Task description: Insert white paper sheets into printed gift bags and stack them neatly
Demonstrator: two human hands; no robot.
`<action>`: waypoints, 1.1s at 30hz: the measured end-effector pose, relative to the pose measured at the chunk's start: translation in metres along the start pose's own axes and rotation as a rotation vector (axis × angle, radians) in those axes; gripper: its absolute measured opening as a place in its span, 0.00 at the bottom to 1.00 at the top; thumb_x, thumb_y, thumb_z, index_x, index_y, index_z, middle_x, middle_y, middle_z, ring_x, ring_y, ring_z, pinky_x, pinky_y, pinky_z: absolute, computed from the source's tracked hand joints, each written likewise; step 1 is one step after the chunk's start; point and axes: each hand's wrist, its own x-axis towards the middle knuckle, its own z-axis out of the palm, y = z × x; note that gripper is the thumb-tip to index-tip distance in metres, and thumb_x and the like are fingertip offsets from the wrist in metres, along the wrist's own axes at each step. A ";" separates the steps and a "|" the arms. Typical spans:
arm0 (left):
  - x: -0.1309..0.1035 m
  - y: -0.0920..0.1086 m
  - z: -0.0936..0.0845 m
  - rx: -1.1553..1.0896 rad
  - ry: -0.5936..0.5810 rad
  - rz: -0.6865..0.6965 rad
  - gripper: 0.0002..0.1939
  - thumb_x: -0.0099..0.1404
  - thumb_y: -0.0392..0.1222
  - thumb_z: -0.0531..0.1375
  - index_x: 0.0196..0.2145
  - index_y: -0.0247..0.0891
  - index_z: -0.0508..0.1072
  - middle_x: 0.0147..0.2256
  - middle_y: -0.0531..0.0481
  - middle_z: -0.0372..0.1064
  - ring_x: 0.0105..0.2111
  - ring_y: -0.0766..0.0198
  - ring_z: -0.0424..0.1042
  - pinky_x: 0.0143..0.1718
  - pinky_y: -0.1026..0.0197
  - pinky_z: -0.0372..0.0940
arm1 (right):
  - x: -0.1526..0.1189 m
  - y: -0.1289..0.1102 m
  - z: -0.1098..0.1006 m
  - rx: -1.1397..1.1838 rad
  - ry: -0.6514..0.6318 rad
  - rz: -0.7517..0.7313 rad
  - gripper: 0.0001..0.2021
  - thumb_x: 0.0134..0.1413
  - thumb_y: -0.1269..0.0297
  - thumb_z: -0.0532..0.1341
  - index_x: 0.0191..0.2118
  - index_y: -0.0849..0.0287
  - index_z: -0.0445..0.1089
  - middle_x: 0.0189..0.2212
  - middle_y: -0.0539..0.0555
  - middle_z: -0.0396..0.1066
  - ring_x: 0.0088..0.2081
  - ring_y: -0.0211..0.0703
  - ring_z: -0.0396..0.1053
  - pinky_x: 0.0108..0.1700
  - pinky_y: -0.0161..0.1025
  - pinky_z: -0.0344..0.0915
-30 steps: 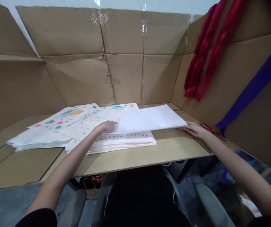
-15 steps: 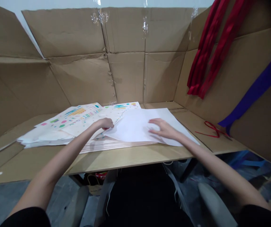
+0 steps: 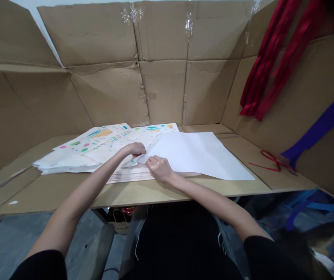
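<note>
A large blank white paper sheet [image 3: 202, 153] lies over the right part of a paper stack and reaches onto the bare table. My left hand [image 3: 136, 149] is closed in a pinch at the sheet's left edge, its fingertips partly hidden. Close beside it, my right hand [image 3: 159, 168] has curled fingers on the sheet's near left corner. Under and left of both hands are printed sheets [image 3: 103, 140] with coloured shapes and "Happy Birthday" lettering, fanned in an uneven pile. The edges of the lower stack [image 3: 129, 177] show at the front.
Cardboard walls [image 3: 105, 93] enclose the table at the back and sides. Red ribbons [image 3: 267, 66] hang at the right, with a blue ribbon [image 3: 321, 124] lower down. A thin red cord [image 3: 272, 161] lies on the right side. The table's front edge [image 3: 167, 199] is close to my body.
My right hand has moved left from the middle of the white sheet to its near left corner, and its fingers have closed. My left hand stays at the left edge. The view has shifted slightly.
</note>
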 end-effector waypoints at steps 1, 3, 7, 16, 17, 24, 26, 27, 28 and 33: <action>0.000 -0.002 0.000 -0.029 0.009 0.018 0.07 0.52 0.40 0.53 0.23 0.34 0.66 0.19 0.52 0.60 0.21 0.67 0.60 0.23 0.66 0.57 | 0.000 0.001 0.001 -0.013 -0.017 -0.005 0.12 0.60 0.77 0.50 0.38 0.66 0.70 0.36 0.61 0.69 0.40 0.48 0.65 0.35 0.39 0.62; -0.001 -0.005 0.000 -0.090 0.018 0.049 0.06 0.50 0.41 0.54 0.21 0.36 0.63 0.17 0.53 0.57 0.20 0.67 0.58 0.23 0.66 0.55 | 0.001 0.002 0.000 -0.029 -0.042 0.012 0.12 0.59 0.77 0.49 0.40 0.67 0.70 0.37 0.62 0.69 0.41 0.49 0.65 0.35 0.40 0.63; -0.003 -0.007 -0.006 -0.261 0.024 0.069 0.09 0.49 0.43 0.56 0.20 0.37 0.61 0.17 0.55 0.54 0.19 0.68 0.56 0.22 0.65 0.54 | 0.007 -0.002 -0.009 -0.031 -0.092 0.086 0.13 0.56 0.77 0.50 0.43 0.67 0.69 0.39 0.62 0.69 0.43 0.49 0.66 0.36 0.40 0.64; -0.004 0.012 -0.015 -0.178 0.054 0.078 0.09 0.50 0.42 0.55 0.18 0.35 0.64 0.15 0.53 0.59 0.18 0.68 0.58 0.23 0.65 0.56 | 0.011 -0.010 -0.015 0.116 -0.078 0.096 0.11 0.60 0.69 0.51 0.36 0.64 0.71 0.37 0.58 0.71 0.38 0.47 0.69 0.34 0.37 0.61; -0.004 0.015 -0.013 -0.142 0.048 0.072 0.09 0.51 0.42 0.55 0.18 0.35 0.64 0.15 0.53 0.59 0.18 0.68 0.59 0.23 0.65 0.56 | 0.009 -0.008 -0.012 0.148 -0.078 0.096 0.11 0.60 0.69 0.51 0.35 0.63 0.70 0.37 0.57 0.71 0.38 0.46 0.69 0.35 0.36 0.61; -0.003 0.015 -0.001 0.031 -0.032 0.034 0.09 0.53 0.41 0.55 0.19 0.35 0.64 0.16 0.52 0.61 0.20 0.67 0.61 0.25 0.66 0.58 | -0.007 0.009 0.003 0.277 -0.173 -0.286 0.11 0.64 0.63 0.53 0.46 0.63 0.67 0.49 0.59 0.67 0.54 0.48 0.61 0.55 0.48 0.56; -0.003 0.013 0.002 0.025 -0.043 0.045 0.08 0.54 0.41 0.54 0.21 0.35 0.66 0.18 0.51 0.63 0.21 0.67 0.63 0.25 0.67 0.58 | -0.009 0.010 0.003 0.237 -0.249 -0.293 0.18 0.63 0.55 0.53 0.53 0.61 0.64 0.56 0.62 0.60 0.61 0.55 0.50 0.58 0.60 0.48; -0.002 0.013 0.005 0.009 -0.049 0.049 0.08 0.54 0.41 0.54 0.22 0.34 0.67 0.19 0.51 0.64 0.22 0.67 0.63 0.25 0.67 0.58 | -0.009 0.011 0.003 0.219 -0.286 -0.277 0.22 0.63 0.51 0.53 0.55 0.59 0.63 0.59 0.62 0.56 0.62 0.58 0.46 0.58 0.64 0.44; -0.002 0.013 0.007 -0.005 -0.055 0.050 0.08 0.55 0.40 0.53 0.23 0.34 0.67 0.20 0.51 0.65 0.22 0.66 0.63 0.25 0.67 0.58 | -0.008 0.011 0.003 0.206 -0.315 -0.263 0.24 0.62 0.47 0.53 0.57 0.58 0.62 0.60 0.63 0.54 0.63 0.60 0.43 0.58 0.67 0.42; 0.005 0.012 0.020 0.065 -0.032 0.039 0.11 0.56 0.39 0.51 0.24 0.34 0.70 0.23 0.48 0.69 0.25 0.65 0.66 0.27 0.68 0.58 | -0.001 0.016 0.002 0.304 -0.326 -0.263 0.28 0.57 0.43 0.56 0.57 0.57 0.63 0.59 0.62 0.55 0.63 0.62 0.43 0.58 0.69 0.38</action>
